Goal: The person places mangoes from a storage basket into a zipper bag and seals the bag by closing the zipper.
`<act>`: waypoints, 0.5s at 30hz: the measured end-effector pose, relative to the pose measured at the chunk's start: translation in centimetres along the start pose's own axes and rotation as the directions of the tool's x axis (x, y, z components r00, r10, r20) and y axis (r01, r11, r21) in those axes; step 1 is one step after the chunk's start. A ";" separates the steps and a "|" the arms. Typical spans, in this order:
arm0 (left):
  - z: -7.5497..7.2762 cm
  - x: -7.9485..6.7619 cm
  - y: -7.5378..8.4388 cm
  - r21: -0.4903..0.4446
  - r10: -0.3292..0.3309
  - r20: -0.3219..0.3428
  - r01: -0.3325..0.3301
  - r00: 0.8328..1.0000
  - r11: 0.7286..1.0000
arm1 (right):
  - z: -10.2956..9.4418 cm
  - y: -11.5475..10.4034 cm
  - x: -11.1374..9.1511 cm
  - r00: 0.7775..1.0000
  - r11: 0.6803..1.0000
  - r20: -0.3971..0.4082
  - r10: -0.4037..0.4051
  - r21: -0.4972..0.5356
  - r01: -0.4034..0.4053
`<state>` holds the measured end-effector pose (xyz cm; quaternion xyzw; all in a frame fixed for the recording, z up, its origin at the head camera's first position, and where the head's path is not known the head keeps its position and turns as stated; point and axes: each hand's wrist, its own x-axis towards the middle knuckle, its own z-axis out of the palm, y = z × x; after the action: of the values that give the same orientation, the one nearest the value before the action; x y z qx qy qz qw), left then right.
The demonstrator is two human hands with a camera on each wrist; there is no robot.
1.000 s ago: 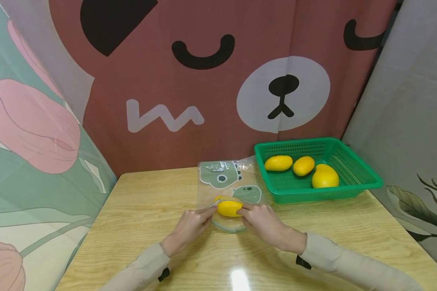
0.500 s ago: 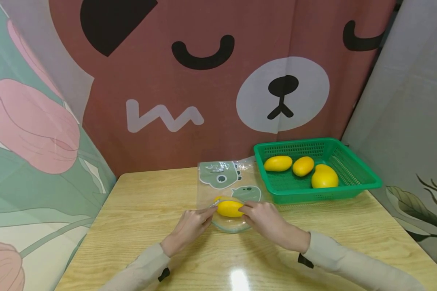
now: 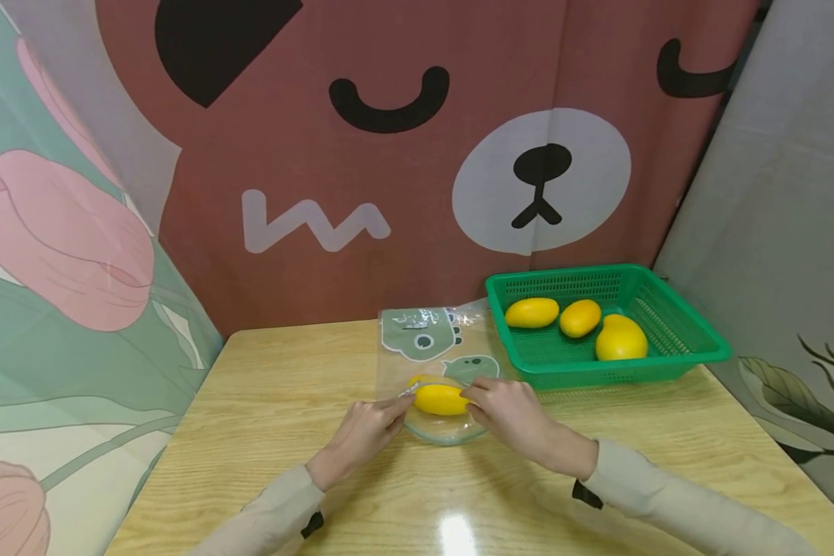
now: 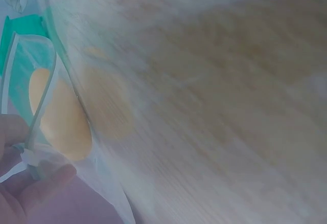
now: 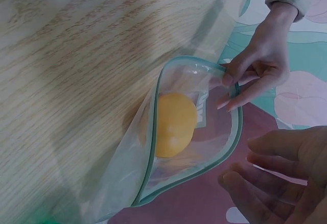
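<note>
A clear zip bag (image 3: 417, 336) with green cartoon prints is sitting on the wooden surface (image 3: 285, 371) in front of you, its mouth gaping toward you and a yellow mango (image 5: 174, 124) resting inside. The film is looking thin, light and slippery, likely folding wherever it is left unsupported; the green rim (image 5: 153, 137) is probably the stiffer part, so the edge is offering better hold than the loose walls. The mango is appearing smooth and firm, likely the heavier of the two, and best held round its middle; whether its skin bruises, you cannot tell.

Your left hand (image 3: 368, 432) is pinching the rim at the pale slider (image 4: 30, 157), thumb and fingers closed tight there, a sound place to be holding. Your right hand (image 3: 510, 413) is hovering just beside the mouth, its fingers loosely bent, spread apart and gripping nothing.

Beyond, to the right, a green basket (image 3: 563, 376) is holding three more yellow fruits (image 3: 622, 338), and a bear-print curtain (image 3: 285, 286) is hanging behind.
</note>
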<state>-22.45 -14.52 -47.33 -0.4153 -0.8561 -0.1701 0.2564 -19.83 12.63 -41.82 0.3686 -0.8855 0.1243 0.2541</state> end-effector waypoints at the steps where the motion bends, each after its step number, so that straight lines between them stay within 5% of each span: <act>1: 0.0 0.0 0.0 0.000 0.000 0.000 0.000 1.000 1.000 | 0.0 0.0 0.0 1.000 1.000 -0.004 -0.001 0.000 0.001; 15: -0.1 0.0 0.0 -0.010 -0.013 0.023 0.013 1.000 1.000 | -0.4 0.6 -0.1 0.999 0.999 -0.036 0.028 -0.019 -0.029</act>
<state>-22.43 -14.56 -47.21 -0.4128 -0.8608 -0.1714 0.2433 -20.10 13.29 -41.50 0.3512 -0.8871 0.1259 0.2716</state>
